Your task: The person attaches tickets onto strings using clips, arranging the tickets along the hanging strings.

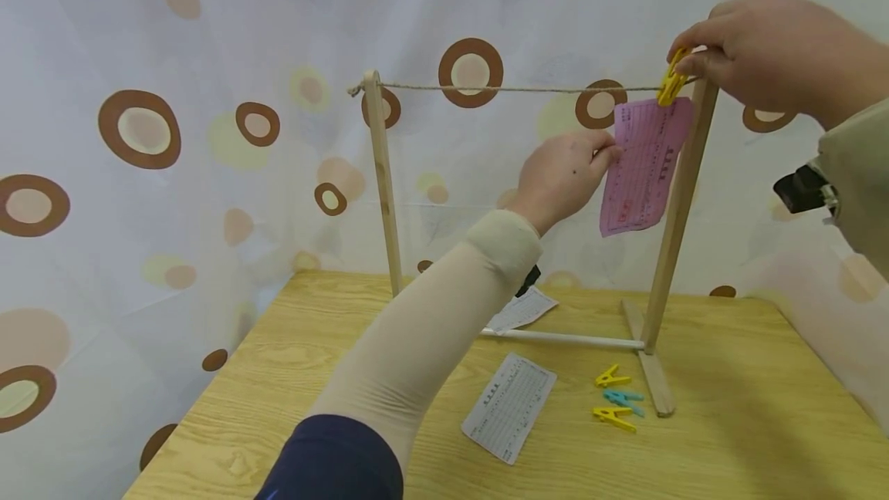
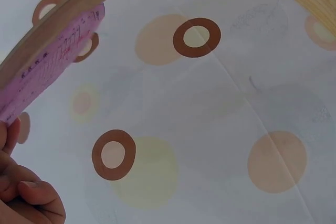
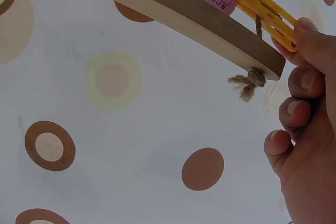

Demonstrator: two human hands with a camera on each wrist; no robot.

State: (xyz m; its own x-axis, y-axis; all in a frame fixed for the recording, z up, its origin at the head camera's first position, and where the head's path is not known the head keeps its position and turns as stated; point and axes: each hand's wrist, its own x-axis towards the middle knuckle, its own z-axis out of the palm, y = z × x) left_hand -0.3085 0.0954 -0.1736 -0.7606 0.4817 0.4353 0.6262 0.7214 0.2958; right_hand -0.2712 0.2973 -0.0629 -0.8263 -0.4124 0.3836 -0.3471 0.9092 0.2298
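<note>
A pink printed slip (image 1: 644,168) hangs below the twine (image 1: 500,89) near the right post of a wooden frame. My right hand (image 1: 778,52) pinches a yellow clothespin (image 1: 672,79) between thumb and forefinger; its jaws sit over the twine and the slip's top edge. In the right wrist view the clothespin (image 3: 268,17) crosses the twine beside the slip's printed corner. My left hand (image 1: 566,176) pinches the slip's left edge, below its upper corner. Left fingers (image 2: 31,192) also show at the left wrist view's edge, with the slip (image 2: 58,51) partly behind the post.
On the table (image 1: 278,376) lie two yellow clothespins, one nearer (image 1: 614,417), and a blue one (image 1: 623,400). A white printed slip (image 1: 510,407) lies left of them; another (image 1: 524,309) is partly hidden by my left arm. The right post (image 1: 684,214) stands behind the pink slip.
</note>
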